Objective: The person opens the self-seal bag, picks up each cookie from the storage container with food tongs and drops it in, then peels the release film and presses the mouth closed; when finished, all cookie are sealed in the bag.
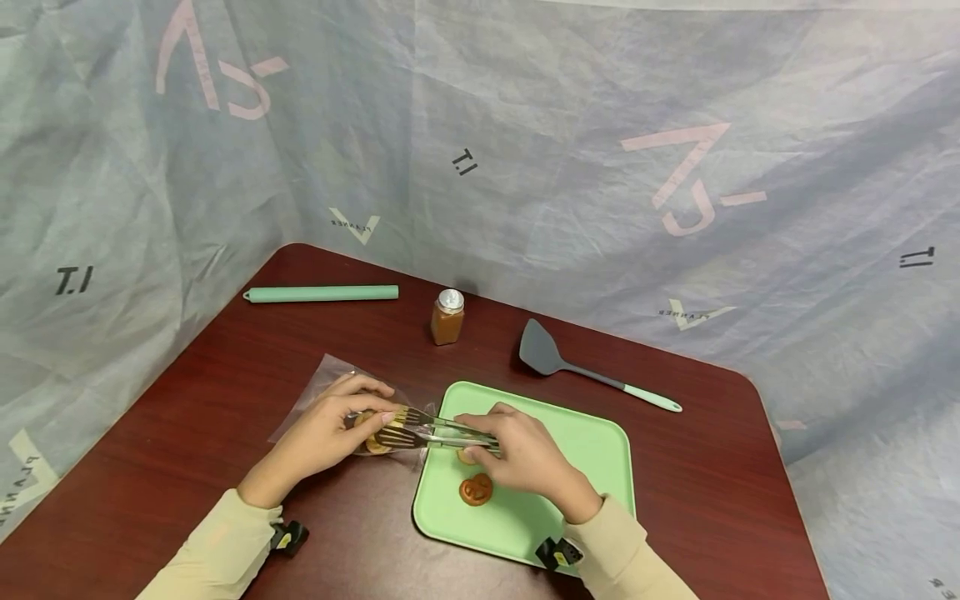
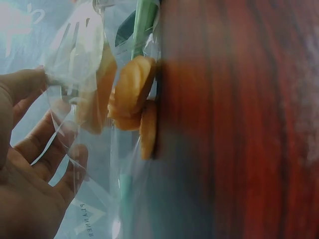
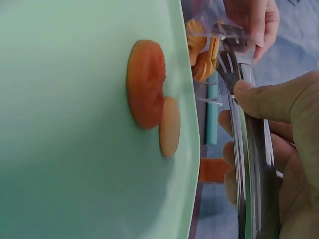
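Metal tongs gripped in the right hand cross the tray's left edge to a bag the left hand pinches.

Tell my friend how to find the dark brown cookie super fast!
On the dark red table, look for the light green tray. Near the tray's left edge sits a round brown cookie. It's the dark, thick one with a curvy pattern on top; the cookie beside it is a thinner, pale cookie.
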`<state>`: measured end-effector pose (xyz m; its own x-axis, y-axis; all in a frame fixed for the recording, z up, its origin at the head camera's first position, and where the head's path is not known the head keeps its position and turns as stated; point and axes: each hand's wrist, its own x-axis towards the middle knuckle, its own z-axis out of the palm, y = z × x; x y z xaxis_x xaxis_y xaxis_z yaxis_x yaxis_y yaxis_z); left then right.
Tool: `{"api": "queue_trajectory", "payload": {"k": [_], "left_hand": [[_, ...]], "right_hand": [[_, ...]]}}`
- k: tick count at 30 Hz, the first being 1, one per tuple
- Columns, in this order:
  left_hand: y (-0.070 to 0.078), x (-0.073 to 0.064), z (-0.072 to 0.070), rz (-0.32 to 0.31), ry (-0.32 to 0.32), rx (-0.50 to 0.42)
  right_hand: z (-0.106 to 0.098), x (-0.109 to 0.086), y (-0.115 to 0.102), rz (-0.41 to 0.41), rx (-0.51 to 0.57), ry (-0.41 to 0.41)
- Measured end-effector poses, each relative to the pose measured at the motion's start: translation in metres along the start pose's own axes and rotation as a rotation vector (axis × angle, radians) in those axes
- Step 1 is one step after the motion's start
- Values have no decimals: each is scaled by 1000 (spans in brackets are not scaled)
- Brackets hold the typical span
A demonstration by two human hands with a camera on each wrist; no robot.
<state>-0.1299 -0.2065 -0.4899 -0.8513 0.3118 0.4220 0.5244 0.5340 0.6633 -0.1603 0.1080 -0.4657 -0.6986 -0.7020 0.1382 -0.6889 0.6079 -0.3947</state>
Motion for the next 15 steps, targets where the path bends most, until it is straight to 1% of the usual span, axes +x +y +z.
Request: {"api": "queue_trajectory", "payload": {"k": [3, 7, 15], "left_hand": [[1, 1, 1, 21, 13, 1], [2, 2, 2, 33, 21, -11], [4, 3, 1, 9, 19, -31]], "right_hand": [[1, 4, -4, 2, -15, 0], [2, 9, -8, -6, -36, 3], [2, 18, -15, -27, -65, 6]]}}
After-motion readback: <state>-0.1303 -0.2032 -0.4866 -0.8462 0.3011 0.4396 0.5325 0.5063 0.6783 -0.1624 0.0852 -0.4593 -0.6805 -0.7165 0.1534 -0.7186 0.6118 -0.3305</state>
